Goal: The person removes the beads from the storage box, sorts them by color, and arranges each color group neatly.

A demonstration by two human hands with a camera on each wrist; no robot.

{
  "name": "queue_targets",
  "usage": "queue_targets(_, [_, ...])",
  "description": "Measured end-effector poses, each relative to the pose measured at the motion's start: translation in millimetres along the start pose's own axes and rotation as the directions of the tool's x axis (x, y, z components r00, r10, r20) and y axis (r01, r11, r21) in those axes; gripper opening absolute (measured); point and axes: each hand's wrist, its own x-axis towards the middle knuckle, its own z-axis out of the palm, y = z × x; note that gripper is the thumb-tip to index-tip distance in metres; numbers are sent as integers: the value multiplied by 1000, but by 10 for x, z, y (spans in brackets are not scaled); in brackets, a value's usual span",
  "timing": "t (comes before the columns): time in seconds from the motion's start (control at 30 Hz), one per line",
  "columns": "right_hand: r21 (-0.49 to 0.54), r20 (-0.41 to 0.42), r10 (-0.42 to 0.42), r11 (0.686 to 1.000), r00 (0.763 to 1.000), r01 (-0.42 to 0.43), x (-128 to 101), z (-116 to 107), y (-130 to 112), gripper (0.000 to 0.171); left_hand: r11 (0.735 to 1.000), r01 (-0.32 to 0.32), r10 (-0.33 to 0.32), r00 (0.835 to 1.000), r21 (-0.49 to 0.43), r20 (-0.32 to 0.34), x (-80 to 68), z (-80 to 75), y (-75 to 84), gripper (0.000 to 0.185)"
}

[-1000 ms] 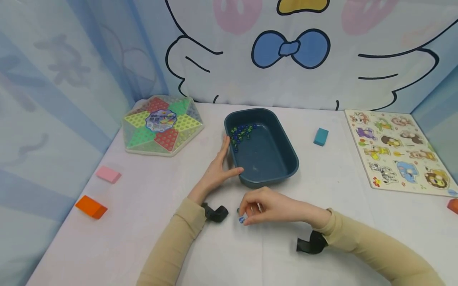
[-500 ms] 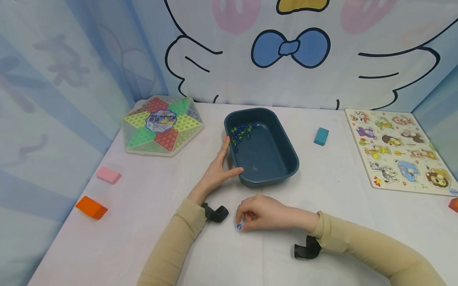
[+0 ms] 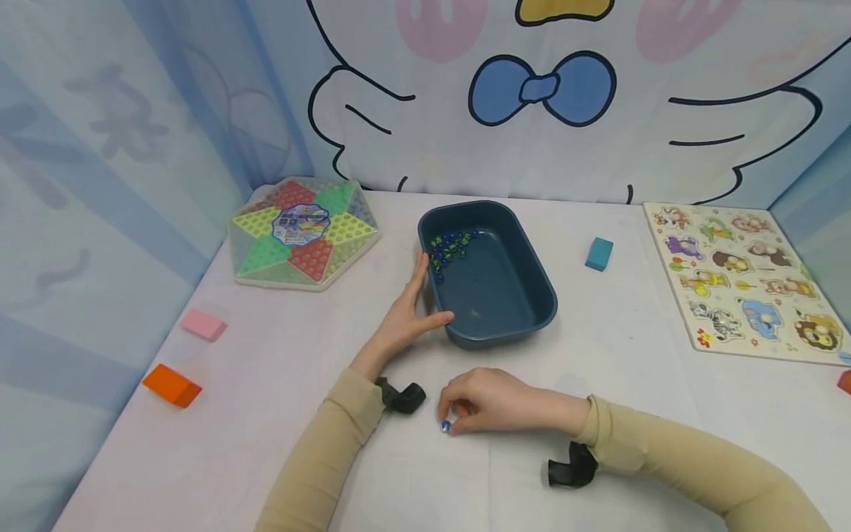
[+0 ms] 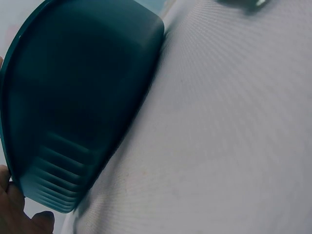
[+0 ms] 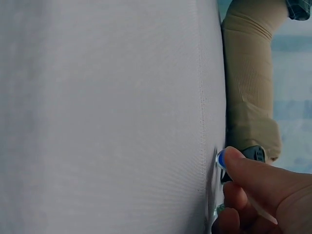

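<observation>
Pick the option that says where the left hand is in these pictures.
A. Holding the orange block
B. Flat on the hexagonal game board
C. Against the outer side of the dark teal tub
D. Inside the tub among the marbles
C: in the head view the left hand lies with straight fingers against the outer wall of the dark teal tub, thumb at its near corner, while the marbles sit inside, untouched.

Lighting is bright, even and diffuse; shadows beside the bin (image 3: 487,273) are faint. The head view bends slightly at its edges. Both wrist views are soft, probably from close focus.
</observation>
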Motion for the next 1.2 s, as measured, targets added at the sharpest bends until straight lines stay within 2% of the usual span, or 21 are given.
queue_targets(0.2, [4,-4,2,1000,1000,-2,-6,-28,-4,15,1000,-4,4,1000,2,-2,-7,-7,9,102])
queue_targets(0.33, [3,4,-6,1000,1000,6,-14,-92,-19,17,1000,4,-4,1000,3,2,-8,-10,15,101])
queue_targets(0.5, [59,4,-96,994,995,96,-27,-290,-59,17,1000,10,-10,1000,-6,9,-3,-8,13,110])
queue_targets(0.63, [115,-52,-152,981,987,157,-25,-528,-83,16,1000,8,-8,1000,-11,10,3,1,14,110])
queue_targets(0.73, [125,-121,-132,981,984,147,-21,-728,-71,16,1000,16,-16,1000,-3,11,8,11,17,108])
queue_targets(0.87, [186,-183,-50,979,982,84,-1,-1013,-35,16,999,38,-38,999,13,12,9,20,26,103])
queue_targets(0.97, [227,-200,-6,972,980,53,45,-1225,-1,15,999,52,-52,999,5,16,5,19,33,100])
queue_targets(1.07, [224,-207,15,974,978,33,128,-1407,51,16,998,55,-55,998,-14,15,-2,13,36,99])
queue_targets(1.2, [257,-193,68,966,979,-17,260,-1563,153,20,998,55,-55,998,-32,10,-6,16,29,98])
